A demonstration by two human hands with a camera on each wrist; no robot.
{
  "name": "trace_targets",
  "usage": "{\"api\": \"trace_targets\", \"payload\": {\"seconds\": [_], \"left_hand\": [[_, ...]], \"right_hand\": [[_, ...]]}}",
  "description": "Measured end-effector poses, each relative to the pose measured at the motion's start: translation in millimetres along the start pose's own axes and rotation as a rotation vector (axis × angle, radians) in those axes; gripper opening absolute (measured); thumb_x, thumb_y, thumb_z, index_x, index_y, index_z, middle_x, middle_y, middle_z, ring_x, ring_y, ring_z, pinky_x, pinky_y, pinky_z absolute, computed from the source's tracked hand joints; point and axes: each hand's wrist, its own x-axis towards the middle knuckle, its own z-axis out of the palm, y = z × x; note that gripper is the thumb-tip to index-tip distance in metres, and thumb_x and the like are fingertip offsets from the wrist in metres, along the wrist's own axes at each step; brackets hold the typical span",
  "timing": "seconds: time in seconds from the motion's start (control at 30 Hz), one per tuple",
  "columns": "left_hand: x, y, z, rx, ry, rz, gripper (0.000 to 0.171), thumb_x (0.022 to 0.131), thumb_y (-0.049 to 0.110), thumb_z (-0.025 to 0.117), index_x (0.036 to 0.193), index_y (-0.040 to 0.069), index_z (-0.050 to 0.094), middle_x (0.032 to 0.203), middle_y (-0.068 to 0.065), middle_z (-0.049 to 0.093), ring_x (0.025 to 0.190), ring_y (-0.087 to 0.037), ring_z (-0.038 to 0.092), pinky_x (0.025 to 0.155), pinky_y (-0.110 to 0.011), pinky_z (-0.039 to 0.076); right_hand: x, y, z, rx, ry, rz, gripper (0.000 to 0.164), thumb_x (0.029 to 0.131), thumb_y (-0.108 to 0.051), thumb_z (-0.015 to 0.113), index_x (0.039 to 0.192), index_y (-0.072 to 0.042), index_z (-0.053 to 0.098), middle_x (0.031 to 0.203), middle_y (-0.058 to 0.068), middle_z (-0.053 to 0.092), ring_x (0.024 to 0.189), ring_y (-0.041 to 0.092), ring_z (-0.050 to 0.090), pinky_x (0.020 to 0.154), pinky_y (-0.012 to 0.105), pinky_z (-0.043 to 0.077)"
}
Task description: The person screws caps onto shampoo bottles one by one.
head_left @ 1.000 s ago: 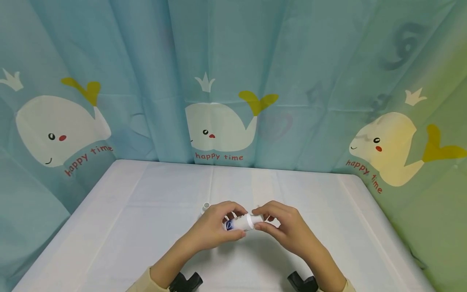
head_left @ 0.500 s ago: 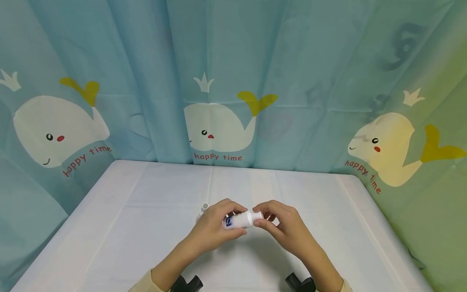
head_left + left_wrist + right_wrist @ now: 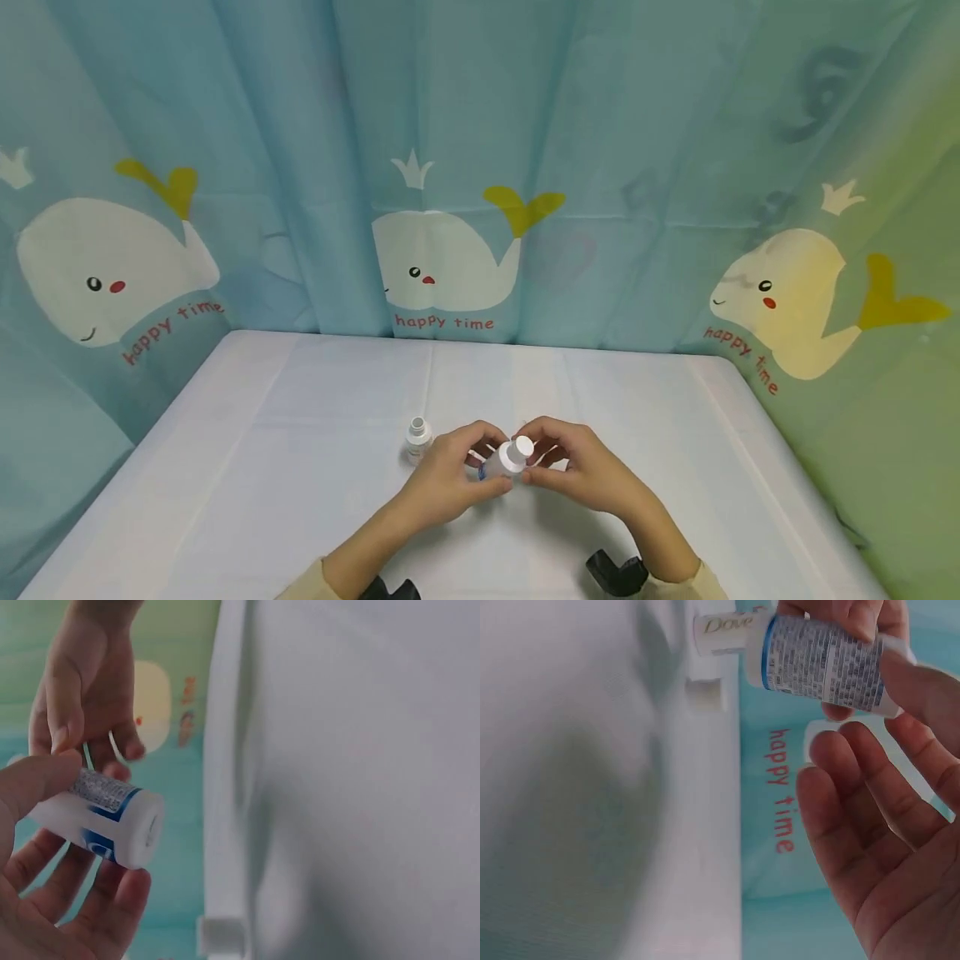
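Observation:
My left hand point(image 3: 450, 477) grips a small white bottle point(image 3: 504, 463) by its body, thumb in front and fingers behind. The bottle tilts, with its white cap point(image 3: 522, 449) turned up toward the head camera. Dense print and a blue band cover the label, seen in the right wrist view. My right hand point(image 3: 581, 467) curves round the bottle's cap end; its thumb lies over that end in the right wrist view, while the other fingers are spread. Left of the hands stands a second white bottle point(image 3: 418, 440), its neck uncapped; it reads Dove in the right wrist view.
A small white cylindrical piece point(image 3: 706, 696) sits on the white table point(image 3: 315, 433). Black camera mounts point(image 3: 617, 572) show at both wrists. A blue-green curtain point(image 3: 465, 100) with printed whales hangs behind the table.
The held bottle has turned from nearly level, cap toward the right hand, to cap up and toward the head camera. The right fingers have shifted lower off the cap; the standing bottle shows more fully.

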Motion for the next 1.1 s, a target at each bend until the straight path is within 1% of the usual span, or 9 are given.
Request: {"api": "trace_targets", "payload": {"seconds": [0.13,0.27,0.5,0.63,0.73,0.83,0.93,1.0,1.1], "left_hand": [[4.2,-7.9,14.1,-0.095,-0.016,-0.068,0.038,0.080,0.020,0.084,0.111,0.021,0.062,0.110,0.008,0.063,0.099,-0.015,0.064,0.083,-0.028,0.056],[22.3,-10.8,32.0,-0.173,-0.036,-0.132,0.037,0.080,0.018,0.084,0.111,0.018,0.063,0.111,0.003,0.064,0.100,-0.017,0.065,0.084,-0.027,0.056],[61.5,-14.1,68.6,-0.144,-0.034,-0.159,0.034,0.079,0.018,0.085,0.106,0.018,0.064,0.107,0.007,0.067,0.098,-0.015,0.067,0.081,-0.024,0.054],[75.0,-17.6,83.7,-0.146,-0.025,-0.167,0.034,0.078,0.015,0.084,0.106,0.018,0.064,0.106,0.008,0.066,0.095,-0.012,0.068,0.079,-0.023,0.053],[81.3,-18.1,89.0,-0.162,-0.020,-0.171,0.035,0.078,0.013,0.084,0.106,0.017,0.064,0.106,0.006,0.066,0.094,-0.011,0.068,0.079,-0.023,0.054],[82.2,-18.3,88.7,-0.152,-0.028,-0.174,0.040,0.078,0.014,0.085,0.111,0.017,0.063,0.111,0.003,0.066,0.098,-0.014,0.068,0.081,-0.026,0.055],[74.8,-16.2,79.2,-0.118,-0.050,-0.159,0.050,0.080,0.016,0.084,0.124,0.017,0.059,0.123,-0.002,0.063,0.110,-0.021,0.065,0.089,-0.031,0.055],[64.9,-11.5,63.6,-0.087,-0.072,-0.124,0.056,0.083,0.017,0.082,0.132,0.017,0.055,0.128,-0.005,0.061,0.115,-0.026,0.062,0.092,-0.034,0.054],[45.7,2.2,25.4,-0.084,-0.119,-0.045,0.053,0.086,0.017,0.078,0.134,0.018,0.055,0.124,-0.004,0.064,0.113,-0.026,0.063,0.094,-0.036,0.054]], "right_hand": [[-1.8,14.9,-6.8,0.060,-0.069,0.036,0.027,0.088,-0.018,0.077,0.112,-0.018,0.065,0.106,0.001,0.067,0.089,0.020,0.067,0.077,0.033,0.058],[-8.9,28.5,-22.4,0.073,-0.053,0.096,0.027,0.087,-0.016,0.078,0.111,-0.016,0.066,0.104,0.003,0.068,0.089,0.023,0.066,0.075,0.033,0.057],[-27.8,49.9,-50.0,0.031,0.014,0.223,0.026,0.087,-0.013,0.078,0.110,-0.013,0.066,0.106,0.007,0.068,0.091,0.023,0.067,0.078,0.033,0.058],[-35.2,57.3,-57.8,0.013,0.045,0.248,0.026,0.088,-0.012,0.076,0.111,-0.011,0.066,0.107,0.009,0.068,0.092,0.025,0.068,0.079,0.031,0.058],[-37.7,59.3,-61.1,0.010,0.065,0.265,0.026,0.088,-0.013,0.076,0.112,-0.011,0.066,0.107,0.010,0.068,0.092,0.027,0.068,0.078,0.030,0.058],[-38.2,59.1,-63.4,0.008,0.063,0.267,0.029,0.088,-0.013,0.077,0.114,-0.011,0.065,0.110,0.010,0.067,0.093,0.027,0.068,0.078,0.031,0.058],[-36.6,55.2,-65.1,-0.015,0.051,0.248,0.034,0.087,-0.013,0.077,0.119,-0.010,0.064,0.114,0.010,0.067,0.096,0.027,0.068,0.080,0.033,0.057],[-34.5,48.5,-66.3,-0.046,0.065,0.222,0.037,0.087,-0.012,0.077,0.121,-0.011,0.063,0.118,0.009,0.066,0.098,0.028,0.068,0.082,0.034,0.057],[-29.5,29.9,-67.3,-0.130,0.167,0.161,0.037,0.088,-0.010,0.076,0.122,-0.013,0.063,0.118,0.006,0.067,0.100,0.027,0.068,0.082,0.033,0.057]]}}
